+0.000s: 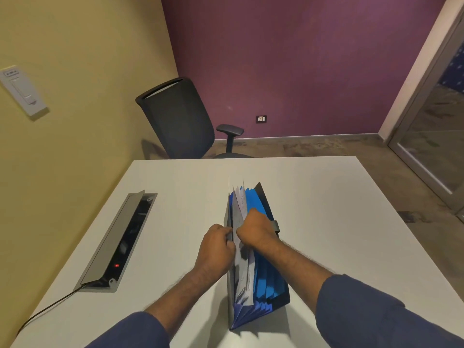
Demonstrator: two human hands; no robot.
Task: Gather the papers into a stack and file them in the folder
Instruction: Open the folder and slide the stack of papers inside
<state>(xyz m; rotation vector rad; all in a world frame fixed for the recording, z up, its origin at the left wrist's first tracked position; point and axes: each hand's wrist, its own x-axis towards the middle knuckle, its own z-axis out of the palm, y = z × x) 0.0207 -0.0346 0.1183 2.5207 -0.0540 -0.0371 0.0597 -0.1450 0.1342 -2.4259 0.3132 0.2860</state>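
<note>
While filing: folder (263,249) stands fanned open at the table's (326,209) 6 o'clock.
Left hand (216,247): pinches the front wall, widening the pocket.
Right hand (256,231): fisted on the papers (239,204), pushing them down.

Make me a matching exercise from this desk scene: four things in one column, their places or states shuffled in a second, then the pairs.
1. papers
2. left hand
3. office chair
4. power socket box

A. lid raised, red light on
B. behind the table's far edge
C. standing in the expanding folder's leftmost pocket
D. gripping the folder's grey left wall

Pairs: 1-C, 2-D, 3-B, 4-A
</note>
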